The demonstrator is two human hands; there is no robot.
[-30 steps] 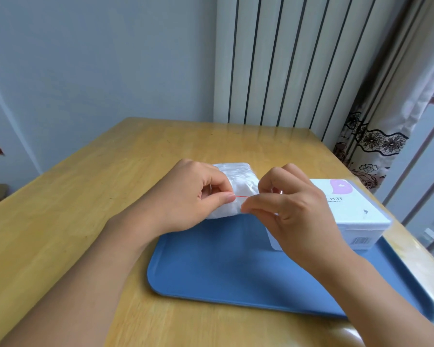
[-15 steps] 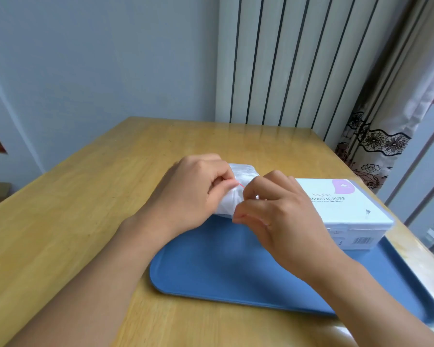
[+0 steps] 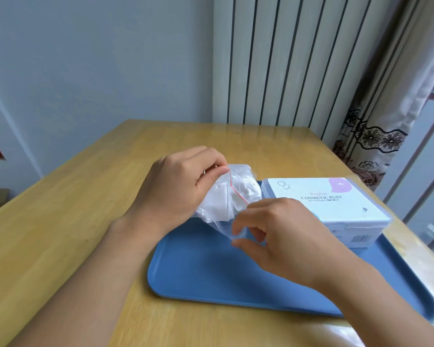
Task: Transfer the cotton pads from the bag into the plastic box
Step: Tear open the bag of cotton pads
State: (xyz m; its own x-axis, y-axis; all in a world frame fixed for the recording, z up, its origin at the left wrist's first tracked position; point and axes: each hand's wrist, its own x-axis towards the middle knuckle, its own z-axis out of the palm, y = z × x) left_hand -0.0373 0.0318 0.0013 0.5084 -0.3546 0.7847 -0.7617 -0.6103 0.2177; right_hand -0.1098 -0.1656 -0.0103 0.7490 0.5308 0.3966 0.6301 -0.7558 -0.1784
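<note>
Head view, from largest to smallest: a light wooden desk point(image 3: 60, 234) spreads under both forearms, and a flat blue plastic tray point(image 3: 206, 271) lies on it just below the fingers. On the tray's far right, just beyond the right hand point(image 3: 281, 236), stands the white rectangular plastic box point(image 3: 331, 209) with a lilac patch on its lid, which is closed. Between the 2 hands, over the tray's far edge, is the clear zip bag with a red seal line point(image 3: 226, 196), bulging with white cotton pads point(image 3: 243, 191). The left hand point(image 3: 178, 189) pinches the bag's upper lip between thumb and curled fingers; the right hand's fingers pinch the lower lip, stretching the mouth. The bag looks light, limp and slippery, so holding the lips near the seal seems wise; the pads should be soft and easily squashed.
</note>
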